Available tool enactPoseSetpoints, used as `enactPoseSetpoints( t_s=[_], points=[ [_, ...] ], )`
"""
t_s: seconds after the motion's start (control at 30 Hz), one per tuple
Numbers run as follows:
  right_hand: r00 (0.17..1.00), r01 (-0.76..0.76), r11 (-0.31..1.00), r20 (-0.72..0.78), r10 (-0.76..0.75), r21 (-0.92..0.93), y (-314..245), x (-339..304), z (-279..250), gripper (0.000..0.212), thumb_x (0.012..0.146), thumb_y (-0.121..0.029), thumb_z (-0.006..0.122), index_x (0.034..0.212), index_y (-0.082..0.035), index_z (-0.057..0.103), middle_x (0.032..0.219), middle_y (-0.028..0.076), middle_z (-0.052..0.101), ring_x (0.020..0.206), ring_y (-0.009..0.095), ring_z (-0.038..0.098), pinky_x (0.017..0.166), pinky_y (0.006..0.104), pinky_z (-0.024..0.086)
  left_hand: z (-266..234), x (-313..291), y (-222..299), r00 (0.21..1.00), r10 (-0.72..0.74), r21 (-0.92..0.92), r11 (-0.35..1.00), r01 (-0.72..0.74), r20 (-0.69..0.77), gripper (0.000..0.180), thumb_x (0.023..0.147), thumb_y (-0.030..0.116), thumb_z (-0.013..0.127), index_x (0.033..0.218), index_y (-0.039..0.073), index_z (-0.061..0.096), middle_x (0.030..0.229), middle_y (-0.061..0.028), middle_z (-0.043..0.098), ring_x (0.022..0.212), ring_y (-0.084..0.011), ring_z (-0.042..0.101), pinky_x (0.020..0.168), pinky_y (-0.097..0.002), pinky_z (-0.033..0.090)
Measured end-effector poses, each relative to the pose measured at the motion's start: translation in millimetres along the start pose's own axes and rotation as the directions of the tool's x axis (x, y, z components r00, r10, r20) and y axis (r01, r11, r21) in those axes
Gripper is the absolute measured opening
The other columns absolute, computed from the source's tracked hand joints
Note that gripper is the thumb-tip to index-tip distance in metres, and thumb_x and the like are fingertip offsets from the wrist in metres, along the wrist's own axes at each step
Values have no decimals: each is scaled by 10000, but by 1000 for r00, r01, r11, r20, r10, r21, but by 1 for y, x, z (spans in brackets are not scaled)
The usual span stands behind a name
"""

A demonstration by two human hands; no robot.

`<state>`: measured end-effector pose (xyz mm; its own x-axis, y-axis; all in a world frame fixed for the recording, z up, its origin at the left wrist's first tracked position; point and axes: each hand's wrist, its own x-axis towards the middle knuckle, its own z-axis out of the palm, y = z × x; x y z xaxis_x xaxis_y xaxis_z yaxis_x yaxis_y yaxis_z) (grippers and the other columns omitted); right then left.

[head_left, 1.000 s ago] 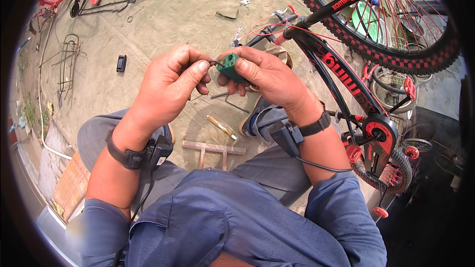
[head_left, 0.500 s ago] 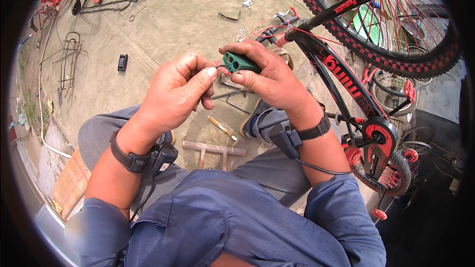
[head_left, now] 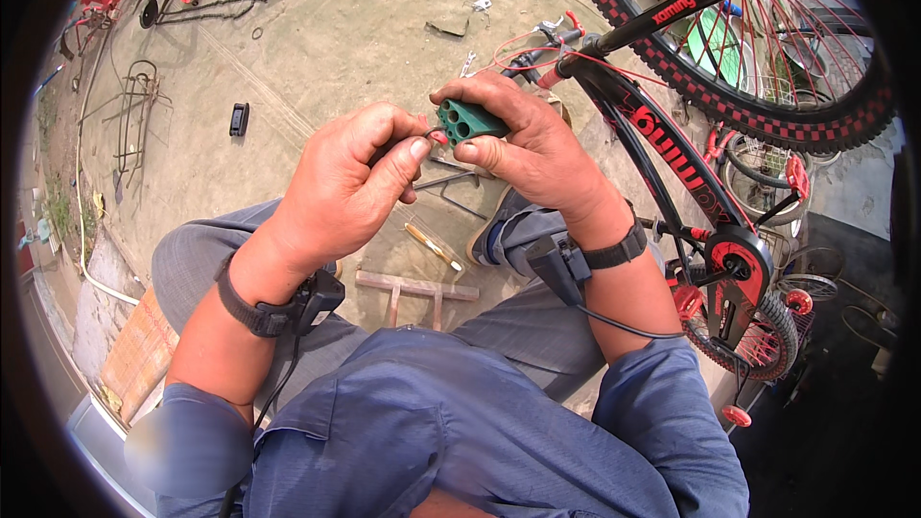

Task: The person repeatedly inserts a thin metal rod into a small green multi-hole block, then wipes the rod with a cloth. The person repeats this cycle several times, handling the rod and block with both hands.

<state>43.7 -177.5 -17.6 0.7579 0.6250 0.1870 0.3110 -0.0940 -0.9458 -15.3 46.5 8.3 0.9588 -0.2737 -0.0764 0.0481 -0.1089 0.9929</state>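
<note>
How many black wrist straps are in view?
2: the left strap is around the wrist of the left hand; the right strap is around the wrist of the right hand, which holds the green block. No others show.

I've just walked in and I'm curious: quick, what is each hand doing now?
Left hand: closed, pinching a thin dark piece, too small to identify.
Right hand: closed around a green block.
</note>
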Motion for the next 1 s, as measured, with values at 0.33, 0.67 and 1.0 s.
enactPoseSetpoints(
  t_s=[0.33, 0.67, 1.0],
  points=[
    [985, -133, 983, -93, 145, 127, -14, -9, -17, 461, 898, -198, 771, 1287, -15, 606, 1127, 46, 618, 1054, 124, 565, 951, 286, 457, -32, 23, -53, 950, -155, 55, 983, 176, -272, 230, 1028, 144, 538, 1159, -21, 631, 891, -61, 658, 702, -86, 632, 635, -239, 513],
    [946, -176, 974, -248, 208, 144, -28, -28, -53, 640, 855, -301, 784, 1341, 35, 537, 1229, 159, 648, 1231, 293, 597, 1108, 426, 403, -91, 42, -188, 865, -501, 902, 388, 191, 32, 194, 926, 196, 627, 1006, 28, 684, 942, -209, 716, 921, -395, 681, 811, -499, 527],
    [986, -164, 973, -50, 158, -162, -3, -19, -93, 568, 781, -320, 846, 1210, -62, 579, 1178, 162, 591, 1244, 399, 535, 1081, 547, 394, -101, 65, -299, 741, -655, 971, 238, 13, 151, 210, 894, 231, 682, 930, 25, 662, 898, -214, 705, 887, -424, 679, 762, -515, 536]
  ],
)
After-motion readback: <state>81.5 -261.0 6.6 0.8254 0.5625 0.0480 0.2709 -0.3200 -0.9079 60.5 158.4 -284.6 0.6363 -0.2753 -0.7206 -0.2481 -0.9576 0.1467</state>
